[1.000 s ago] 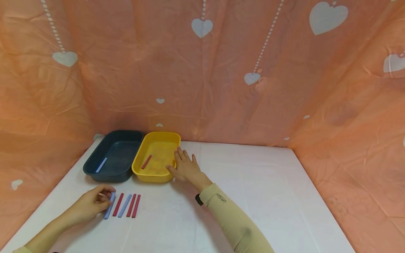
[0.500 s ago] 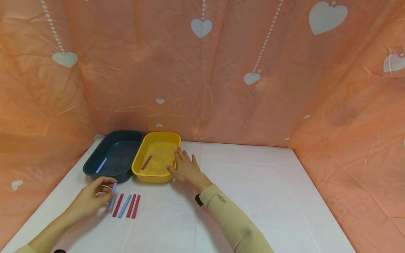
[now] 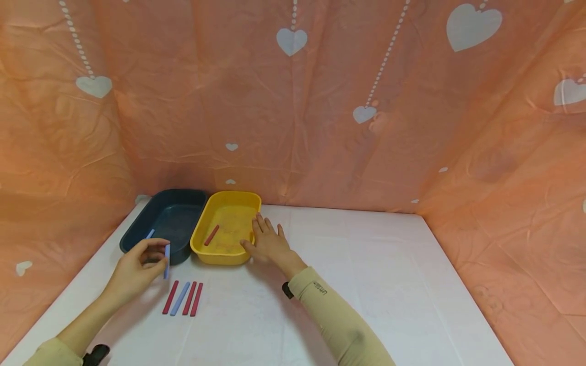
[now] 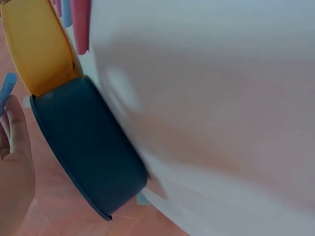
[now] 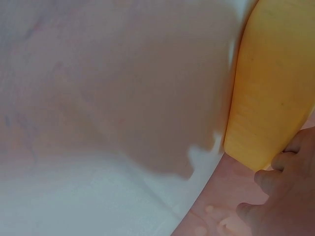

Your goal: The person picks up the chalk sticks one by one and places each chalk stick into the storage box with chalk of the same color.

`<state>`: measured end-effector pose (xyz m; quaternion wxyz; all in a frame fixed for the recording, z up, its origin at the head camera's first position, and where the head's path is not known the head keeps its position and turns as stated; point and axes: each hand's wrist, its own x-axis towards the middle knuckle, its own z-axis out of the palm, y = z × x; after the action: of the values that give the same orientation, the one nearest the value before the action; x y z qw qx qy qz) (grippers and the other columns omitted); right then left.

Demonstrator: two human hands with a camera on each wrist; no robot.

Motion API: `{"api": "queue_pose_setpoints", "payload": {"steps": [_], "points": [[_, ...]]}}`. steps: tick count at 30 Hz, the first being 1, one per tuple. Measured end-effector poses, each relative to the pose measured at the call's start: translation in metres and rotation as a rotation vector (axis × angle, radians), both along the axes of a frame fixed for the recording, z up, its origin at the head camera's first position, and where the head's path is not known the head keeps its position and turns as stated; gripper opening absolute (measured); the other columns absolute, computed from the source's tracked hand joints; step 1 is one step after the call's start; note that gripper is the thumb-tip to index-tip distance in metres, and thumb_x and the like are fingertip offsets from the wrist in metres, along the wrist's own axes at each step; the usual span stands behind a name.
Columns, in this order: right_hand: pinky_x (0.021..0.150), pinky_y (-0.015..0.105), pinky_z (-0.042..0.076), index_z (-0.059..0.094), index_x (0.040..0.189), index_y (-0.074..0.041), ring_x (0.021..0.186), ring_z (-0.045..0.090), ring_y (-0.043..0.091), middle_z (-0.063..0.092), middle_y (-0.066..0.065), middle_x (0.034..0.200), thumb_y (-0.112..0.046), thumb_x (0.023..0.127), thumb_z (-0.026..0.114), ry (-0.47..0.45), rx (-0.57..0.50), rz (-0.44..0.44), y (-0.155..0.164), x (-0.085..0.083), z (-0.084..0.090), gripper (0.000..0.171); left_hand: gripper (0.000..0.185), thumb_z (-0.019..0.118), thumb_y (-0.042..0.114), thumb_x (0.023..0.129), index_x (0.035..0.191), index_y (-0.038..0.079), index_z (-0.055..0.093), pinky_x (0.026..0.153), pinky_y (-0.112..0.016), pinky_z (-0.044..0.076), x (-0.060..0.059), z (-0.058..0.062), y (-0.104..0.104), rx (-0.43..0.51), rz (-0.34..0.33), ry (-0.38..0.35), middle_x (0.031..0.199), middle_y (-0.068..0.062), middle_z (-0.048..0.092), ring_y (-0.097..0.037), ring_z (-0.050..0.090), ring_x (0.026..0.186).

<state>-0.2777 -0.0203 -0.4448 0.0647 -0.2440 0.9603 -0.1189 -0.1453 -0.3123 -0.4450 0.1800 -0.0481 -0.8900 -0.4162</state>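
Two hands work over a white tabletop [image 3: 366, 284] in the head view: the left hand [image 3: 137, 269] pinches a blue stick [image 3: 167, 260] upright between thumb and fingers, just in front of the dark blue tray [image 3: 133, 239]; the right hand [image 3: 270, 244] rests flat, fingers straight, against the yellow tray [image 3: 229, 256]. Left wrist view: the blue stick's tip [image 4: 7, 88] rises above the fingers, beside both trays. Right wrist view: relaxed fingers [image 5: 280, 187] touch the yellow tray's wall [image 5: 270, 98].
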Motion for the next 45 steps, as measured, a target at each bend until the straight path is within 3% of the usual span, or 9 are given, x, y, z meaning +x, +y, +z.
{"api": "queue_pose_setpoints", "payload": {"steps": [9, 22, 29, 34, 36, 38, 41, 45], "points": [[0.127, 0.053, 0.009, 0.016, 0.167, -0.012, 0.160, 0.012, 0.024, 0.005, 0.002, 0.175, -0.059, 0.108, 0.035, 0.002, 0.006, 0.003, 0.001, -0.003, -0.002, 0.078, 0.037, 0.070, -0.005, 0.094, 0.129, -0.006, 0.057, 0.074, -0.006, 0.050, -0.021, 0.010, -0.002, 0.018, -0.006, 0.077, 0.118, -0.023, 0.060, 0.012, 0.054, 0.090], [0.127, 0.053, 0.009, 0.016, 0.167, -0.013, 0.160, 0.013, 0.023, 0.005, 0.002, 0.175, -0.060, 0.107, 0.036, 0.002, 0.011, 0.002, -0.001, -0.004, -0.004, 0.079, 0.038, 0.072, 0.002, 0.094, 0.129, -0.004, 0.060, 0.071, -0.003, 0.045, -0.052, 0.018, -0.013, -0.051, 0.071, 0.076, 0.114, -0.023, 0.064, 0.019, 0.050, 0.086], [0.127, 0.053, 0.011, 0.016, 0.167, -0.013, 0.160, 0.014, 0.024, 0.005, 0.002, 0.175, -0.061, 0.107, 0.035, 0.007, 0.019, 0.002, -0.001, -0.004, -0.004, 0.079, 0.038, 0.072, 0.005, 0.095, 0.131, -0.002, 0.061, 0.069, -0.004, 0.043, -0.066, 0.021, -0.018, -0.114, 0.095, 0.047, 0.117, -0.025, 0.065, -0.018, 0.066, 0.093], [0.127, 0.052, 0.010, 0.016, 0.168, -0.014, 0.160, 0.013, 0.023, 0.005, 0.001, 0.175, -0.061, 0.107, 0.035, 0.003, 0.016, -0.005, -0.001, -0.004, -0.006, 0.079, 0.038, 0.074, 0.005, 0.093, 0.129, -0.003, 0.063, 0.069, -0.004, 0.042, -0.076, 0.018, -0.023, -0.134, 0.087, 0.040, 0.114, -0.025, 0.067, 0.008, 0.057, 0.084], [0.127, 0.052, 0.010, 0.015, 0.168, -0.014, 0.160, 0.012, 0.022, 0.006, 0.001, 0.175, -0.061, 0.107, 0.035, 0.003, 0.017, -0.006, -0.001, -0.004, -0.006, 0.079, 0.039, 0.074, 0.005, 0.093, 0.129, -0.004, 0.063, 0.070, -0.004, 0.041, -0.080, 0.017, -0.025, -0.146, 0.083, 0.032, 0.114, -0.026, 0.067, 0.002, 0.063, 0.085], [0.127, 0.052, 0.010, 0.016, 0.168, -0.014, 0.160, 0.013, 0.023, 0.006, 0.001, 0.175, -0.061, 0.107, 0.035, 0.007, 0.011, -0.006, -0.001, -0.004, -0.006, 0.079, 0.040, 0.072, 0.005, 0.093, 0.130, -0.005, 0.062, 0.070, -0.005, 0.041, -0.084, 0.015, -0.027, -0.161, 0.076, 0.007, 0.115, -0.027, 0.067, -0.017, 0.070, 0.090], [0.127, 0.052, 0.010, 0.016, 0.168, -0.013, 0.160, 0.013, 0.023, 0.006, 0.001, 0.175, -0.061, 0.107, 0.035, 0.008, 0.009, -0.005, -0.001, -0.004, -0.005, 0.079, 0.040, 0.071, 0.004, 0.094, 0.131, -0.006, 0.062, 0.069, -0.009, 0.043, -0.092, 0.013, -0.030, -0.185, 0.059, -0.021, 0.116, -0.028, 0.066, -0.042, 0.070, 0.098], [0.127, 0.053, 0.009, 0.017, 0.167, -0.013, 0.160, 0.013, 0.023, 0.006, 0.002, 0.175, -0.061, 0.107, 0.036, 0.001, 0.006, -0.005, -0.001, -0.004, -0.004, 0.079, 0.039, 0.071, 0.004, 0.094, 0.130, -0.008, 0.062, 0.068, -0.019, 0.050, -0.100, 0.011, -0.034, -0.216, 0.028, -0.054, 0.116, -0.031, 0.067, -0.043, 0.071, 0.097]]}}
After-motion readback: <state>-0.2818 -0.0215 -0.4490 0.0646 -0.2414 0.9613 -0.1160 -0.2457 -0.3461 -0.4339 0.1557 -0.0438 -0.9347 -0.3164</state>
